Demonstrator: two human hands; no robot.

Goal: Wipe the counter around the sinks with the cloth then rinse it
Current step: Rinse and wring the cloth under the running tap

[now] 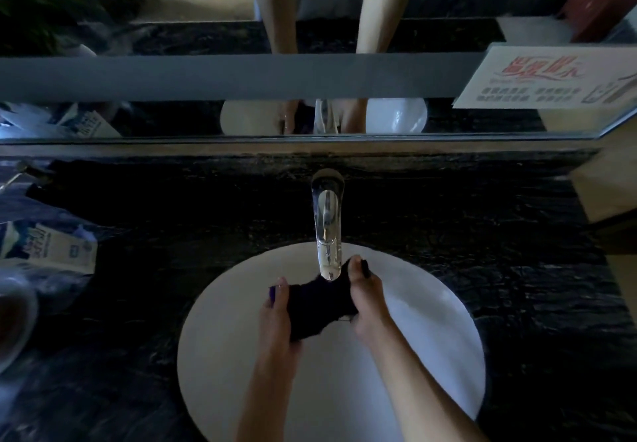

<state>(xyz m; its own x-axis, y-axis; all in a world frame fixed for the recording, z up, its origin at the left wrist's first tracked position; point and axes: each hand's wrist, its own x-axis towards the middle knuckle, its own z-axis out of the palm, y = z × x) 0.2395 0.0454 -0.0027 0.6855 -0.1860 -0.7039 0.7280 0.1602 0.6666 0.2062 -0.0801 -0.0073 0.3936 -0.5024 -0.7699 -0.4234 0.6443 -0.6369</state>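
A dark purple cloth (319, 307) is stretched between both hands over the white round sink (431, 331). My left hand (275, 317) grips its left end and my right hand (367, 300) grips its right end, thumb on top. The cloth hangs directly under the spout of the chrome faucet (327, 231). I cannot tell whether water is running. Black marble counter (172, 221) surrounds the sink.
A blue and white carton (51, 248) and plastic wrapping lie on the counter at the left, with a clear bowl (13, 317) at the left edge. A mirror (172, 117) runs along the back wall. A printed sign (551, 76) is stuck on it at the right.
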